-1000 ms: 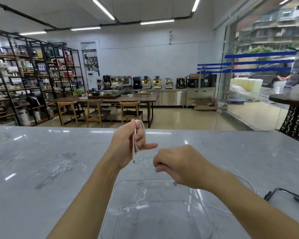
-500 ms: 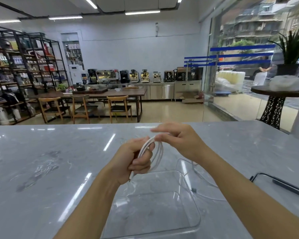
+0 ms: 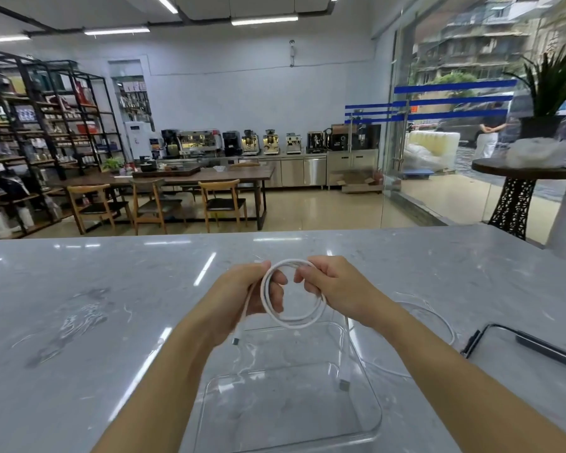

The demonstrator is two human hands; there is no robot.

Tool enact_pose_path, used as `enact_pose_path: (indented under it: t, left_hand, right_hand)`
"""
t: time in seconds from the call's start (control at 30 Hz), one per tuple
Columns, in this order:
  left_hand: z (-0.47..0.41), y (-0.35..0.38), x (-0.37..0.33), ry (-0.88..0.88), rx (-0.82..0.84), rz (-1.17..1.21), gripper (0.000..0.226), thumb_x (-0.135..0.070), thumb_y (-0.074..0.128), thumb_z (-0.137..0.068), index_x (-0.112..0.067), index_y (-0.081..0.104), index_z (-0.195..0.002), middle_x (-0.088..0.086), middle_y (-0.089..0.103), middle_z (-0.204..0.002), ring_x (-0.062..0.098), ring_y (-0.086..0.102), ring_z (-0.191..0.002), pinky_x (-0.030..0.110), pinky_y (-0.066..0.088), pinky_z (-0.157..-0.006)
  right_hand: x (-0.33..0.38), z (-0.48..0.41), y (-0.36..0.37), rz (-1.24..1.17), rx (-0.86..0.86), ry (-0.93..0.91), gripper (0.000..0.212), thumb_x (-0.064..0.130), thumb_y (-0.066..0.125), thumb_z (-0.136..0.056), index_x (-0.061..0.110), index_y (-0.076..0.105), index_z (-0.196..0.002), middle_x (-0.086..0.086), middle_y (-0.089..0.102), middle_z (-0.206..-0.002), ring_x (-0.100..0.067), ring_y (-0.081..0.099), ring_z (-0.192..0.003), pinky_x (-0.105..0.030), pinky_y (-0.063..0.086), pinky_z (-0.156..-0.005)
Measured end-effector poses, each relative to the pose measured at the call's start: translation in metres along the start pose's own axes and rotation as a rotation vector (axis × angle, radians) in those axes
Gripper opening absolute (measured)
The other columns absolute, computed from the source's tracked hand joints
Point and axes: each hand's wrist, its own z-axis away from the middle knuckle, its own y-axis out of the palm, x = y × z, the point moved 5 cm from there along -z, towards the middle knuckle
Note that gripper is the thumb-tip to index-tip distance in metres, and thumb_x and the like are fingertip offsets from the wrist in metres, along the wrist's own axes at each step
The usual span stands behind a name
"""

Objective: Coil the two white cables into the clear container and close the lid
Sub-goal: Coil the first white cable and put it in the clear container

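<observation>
Clear container (image 3: 370,416) sits nearest, at 6 o'clock on the grey marble counter (image 3: 79,322), open-topped; nothing coiled lies on its floor. One plug end (image 3: 344,384) of the white cable (image 3: 294,322) hangs down inside its far right corner. Above its far edge, the cable is held as a round coil. Left hand (image 3: 239,299) is closed round the coil's left side, with another plug end (image 3: 235,341) dangling below it. Right hand (image 3: 337,289) pinches the coil's top right between thumb and fingers. At 3 o'clock a second white cable (image 3: 438,318) lies loose on the counter, near a black wire-framed item (image 3: 490,335)
</observation>
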Motion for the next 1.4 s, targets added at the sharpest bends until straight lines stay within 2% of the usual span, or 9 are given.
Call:
enact_pose_path:
  t: [0.13, 0.23, 0.37, 0.47, 0.73, 0.87, 1.03, 1.23, 1.4]
  left_hand:
    - [-0.002, -0.007, -0.008, 0.063, 0.032, -0.497, 0.047, -0.046, 0.029, -0.096, -0.017, 0.066, -0.101, 0.000, 0.069, -0.091, 0.014, 0.065, -0.087, 0.028, 0.048, -0.085]
    - [-0.004, 0.003, -0.010, 0.068, 0.150, -0.605, 0.041, -0.044, 0.039, -0.094, -0.012, 0.063, -0.101, -0.001, 0.059, -0.078, 0.012, 0.059, -0.070, 0.032, 0.051, -0.077]
    - [-0.009, -0.005, 0.002, -0.085, 0.222, -0.284, 0.024, -0.023, 0.052, -0.092, -0.003, 0.063, -0.087, -0.001, 0.051, -0.060, 0.013, 0.052, -0.055, 0.031, 0.054, -0.067]
    - [-0.010, -0.012, 0.009, -0.057, 0.141, -0.127, 0.017, -0.015, 0.055, -0.090, -0.004, 0.059, -0.078, 0.001, 0.052, -0.057, 0.014, 0.051, -0.050, 0.030, 0.052, -0.060]
    - [-0.017, -0.029, 0.008, 0.124, -0.230, 0.006, 0.021, -0.013, 0.050, -0.094, -0.007, 0.053, -0.073, 0.002, 0.046, -0.058, 0.008, 0.042, -0.043, 0.027, 0.042, -0.054]
    - [-0.018, -0.021, 0.011, 0.159, -0.351, -0.105, 0.024, -0.014, 0.050, -0.094, -0.007, 0.050, -0.072, 0.005, 0.046, -0.060, 0.015, 0.040, -0.053, 0.030, 0.042, -0.055]
    - [-0.021, -0.004, 0.012, 0.177, -0.346, -0.075, 0.020, -0.013, 0.050, -0.094, -0.005, 0.050, -0.076, 0.005, 0.046, -0.059, 0.014, 0.039, -0.051, 0.028, 0.042, -0.053]
    - [-0.026, 0.012, 0.020, 0.099, -0.268, 0.149, 0.022, -0.011, 0.049, -0.094, -0.007, 0.048, -0.072, 0.003, 0.043, -0.054, 0.011, 0.037, -0.044, 0.025, 0.043, -0.049]
    - [-0.028, 0.025, 0.022, 0.082, -0.128, 0.323, 0.030, -0.008, 0.049, -0.093, -0.009, 0.044, -0.064, -0.001, 0.041, -0.049, 0.008, 0.032, -0.040, 0.021, 0.040, -0.043]
  right_hand:
    - [-0.005, -0.004, 0.007, 0.203, 0.125, 0.034, 0.032, 0.024, 0.040, -0.097, 0.024, 0.053, -0.067, 0.005, 0.045, -0.059, -0.009, 0.039, -0.052, -0.021, 0.034, -0.054]
    - [-0.001, -0.005, 0.011, 0.272, 0.172, 0.012, 0.032, 0.029, 0.038, -0.097, 0.023, 0.053, -0.070, 0.006, 0.046, -0.060, -0.008, 0.041, -0.053, -0.021, 0.034, -0.056]
    - [-0.002, -0.004, 0.010, 0.312, 0.136, -0.008, 0.025, 0.034, 0.052, -0.090, 0.021, 0.059, -0.070, 0.009, 0.053, -0.065, -0.003, 0.046, -0.056, -0.017, 0.035, -0.056]
    - [-0.006, -0.004, 0.002, 0.157, 0.023, -0.001, 0.021, 0.030, 0.064, -0.083, 0.017, 0.062, -0.100, 0.007, 0.058, -0.083, -0.010, 0.053, -0.067, -0.019, 0.041, -0.062]
    - [-0.016, 0.004, -0.023, 0.278, 0.212, 0.109, 0.023, 0.030, 0.058, -0.088, 0.014, 0.066, -0.073, 0.002, 0.050, -0.062, -0.009, 0.041, -0.056, -0.017, 0.035, -0.057]
    - [-0.010, 0.009, -0.024, -0.072, 0.211, 0.140, 0.013, 0.012, 0.060, -0.086, 0.001, 0.063, -0.080, 0.007, 0.048, -0.045, -0.006, 0.045, -0.040, -0.015, 0.037, -0.041]
    - [0.000, 0.005, -0.031, -0.443, -0.021, 0.012, 0.015, -0.012, 0.061, -0.077, 0.002, 0.062, -0.073, -0.007, 0.063, -0.058, -0.022, 0.068, -0.054, -0.023, 0.058, -0.055]
    - [-0.013, 0.007, -0.023, 0.023, -0.312, -0.096, 0.014, 0.001, 0.069, -0.077, 0.011, 0.060, -0.072, -0.001, 0.057, -0.058, -0.014, 0.057, -0.052, -0.024, 0.049, -0.050]
    - [-0.027, 0.011, -0.020, 0.408, -0.438, -0.201, 0.039, 0.010, 0.068, -0.079, 0.015, 0.053, -0.115, 0.006, 0.045, -0.094, -0.011, 0.046, -0.078, -0.016, 0.039, -0.063]
